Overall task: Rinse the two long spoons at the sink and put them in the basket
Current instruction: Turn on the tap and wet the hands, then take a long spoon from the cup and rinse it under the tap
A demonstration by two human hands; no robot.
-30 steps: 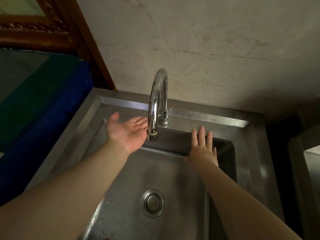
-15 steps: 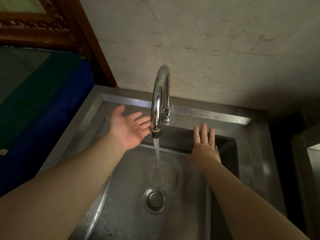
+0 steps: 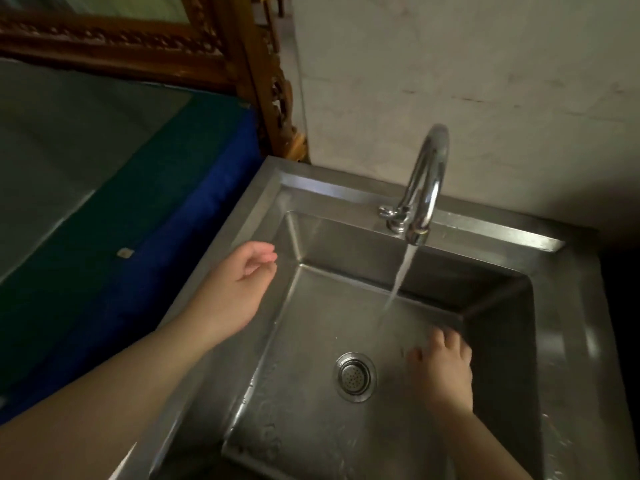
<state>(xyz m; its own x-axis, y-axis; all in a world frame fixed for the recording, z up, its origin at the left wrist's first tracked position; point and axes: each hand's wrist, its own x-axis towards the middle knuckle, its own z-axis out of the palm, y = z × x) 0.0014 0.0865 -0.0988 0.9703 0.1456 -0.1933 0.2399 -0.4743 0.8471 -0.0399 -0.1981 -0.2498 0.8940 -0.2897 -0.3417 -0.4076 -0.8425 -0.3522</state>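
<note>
A steel sink point(image 3: 263, 202) fills the lower right of the view, with a curved chrome tap point(image 3: 424, 181) at its back rim. Water runs from the spout down into the basin, left of the drain strainer point(image 3: 355, 375) is wet steel. My left hand point(image 3: 239, 289) hovers over the sink's left rim, palm up, fingers loosely curled, holding nothing. My right hand point(image 3: 441, 368) is down inside the basin to the right of the drain, fingers spread, empty. No spoons and no basket are in view.
A blue and green covered surface point(image 3: 121, 220) lies left of the sink. A carved wooden frame point(image 3: 256, 81) stands behind it against the pale wall point(image 3: 467, 64). Dark space lies right of the sink.
Water began running from the tap. My left hand drew back from the spout to the sink's left rim, my right hand dropped from the back ledge into the basin. The view swung left.
</note>
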